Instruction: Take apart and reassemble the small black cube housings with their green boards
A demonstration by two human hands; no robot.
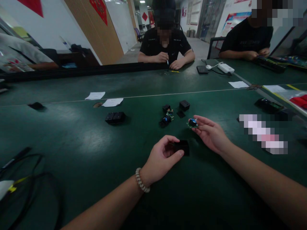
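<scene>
My left hand (163,153), with a beaded bracelet at its wrist, is closed around a small black plastic casing (182,147) low over the green table. Between the thumb and fingers of my right hand (211,132) is a small green circuit board (192,123) with a dark, blue-glinting round part on it. The two held pieces are apart. Beyond my hands lie a second circuit board with black parts (166,119), a black box (184,105) and a flat black piece (180,114).
A pair of joined black boxes (115,117) sits to the left, near two paper slips (113,102). Black cables (31,172) curl at the left edge. A phone-like object (263,132), blurred out, lies at right. Across the table (72,137), a person (165,44) works with a pen-like tool.
</scene>
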